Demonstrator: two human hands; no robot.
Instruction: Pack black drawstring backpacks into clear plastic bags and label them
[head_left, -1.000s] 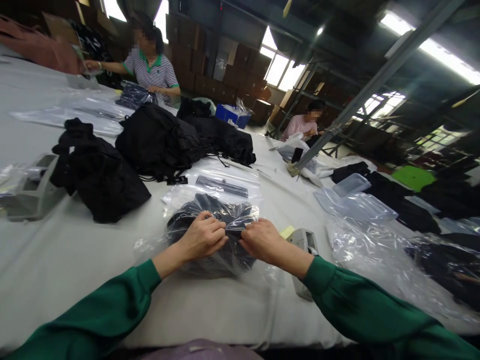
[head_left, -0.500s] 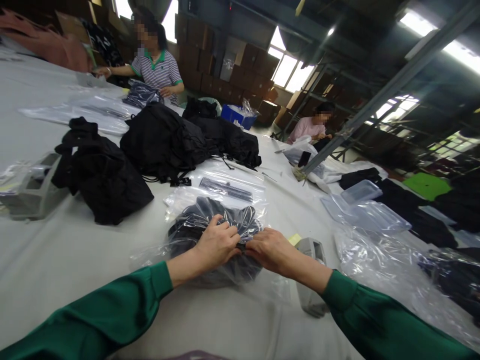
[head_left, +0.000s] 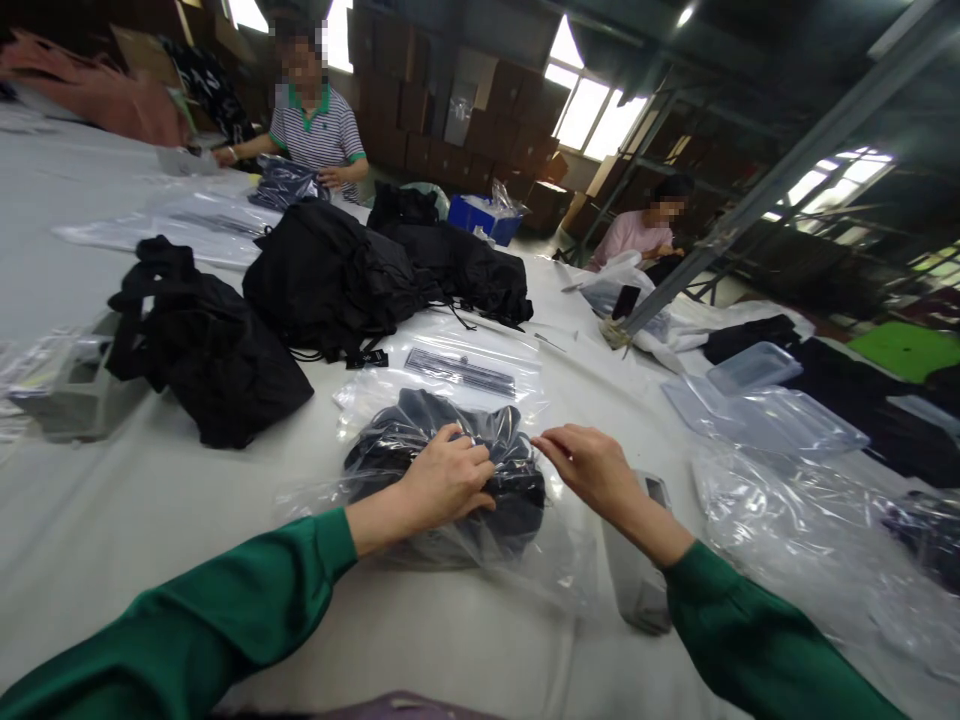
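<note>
A black folded fabric item [head_left: 517,500] lies in a clear plastic bag [head_left: 442,552] in front of me. My left hand [head_left: 448,475] rests on top of it, fingers curled and gripping the bag's plastic. At the bundle's right side, my right hand [head_left: 589,470] is raised slightly, thumb and forefinger pinched together. Whatever is in that pinch, if anything, I cannot make out. A grey tape dispenser [head_left: 637,570] stands under and beside my right wrist. Just beyond the bundle lie flat clear bags [head_left: 461,372] with dark printed text.
Black bags [head_left: 330,280] are heaped beyond the bundle, with another black bag [head_left: 217,350] and a second grey dispenser [head_left: 82,395] at left. Loose clear plastic [head_left: 780,530] and transparent trays [head_left: 772,405] lie at right. Two people [head_left: 319,135] work across the table.
My right hand has come off the middle of the bundle and moved right and slightly up. The left hand stays on the bag. The view has shifted slightly.
</note>
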